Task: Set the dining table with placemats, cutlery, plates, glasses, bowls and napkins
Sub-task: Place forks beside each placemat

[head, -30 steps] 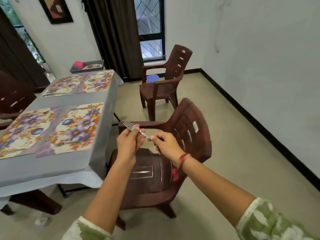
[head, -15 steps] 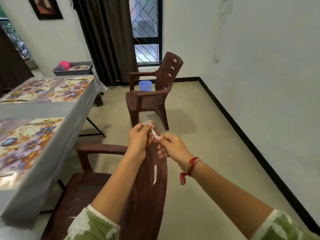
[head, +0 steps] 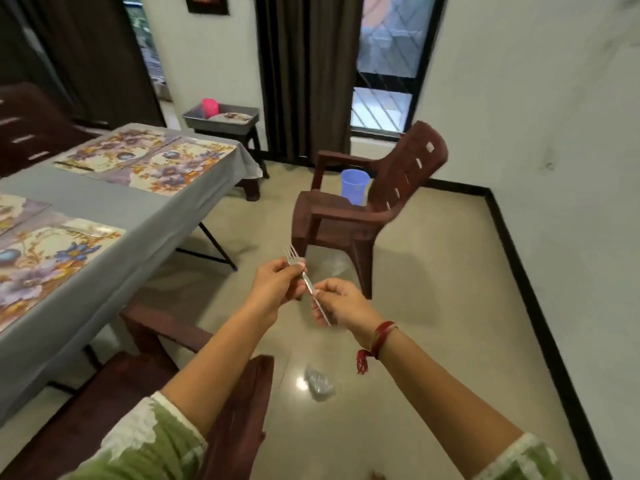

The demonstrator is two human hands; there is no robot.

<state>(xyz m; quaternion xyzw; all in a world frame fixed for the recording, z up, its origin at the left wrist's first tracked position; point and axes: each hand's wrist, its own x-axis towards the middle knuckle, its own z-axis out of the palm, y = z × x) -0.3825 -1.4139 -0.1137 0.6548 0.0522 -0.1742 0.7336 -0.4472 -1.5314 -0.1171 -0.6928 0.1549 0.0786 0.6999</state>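
A fork (head: 304, 276) is gripped by both the left hand (head: 275, 287) and right hand (head: 341, 304), beside the desk (head: 145, 216) laid with placemats (head: 162, 162).

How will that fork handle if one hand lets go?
Probably stiff: the fork spans straight between left hand and right hand. Likely light, since fingertip pinches carry it. Its shiny metal may slip in a loose grip.
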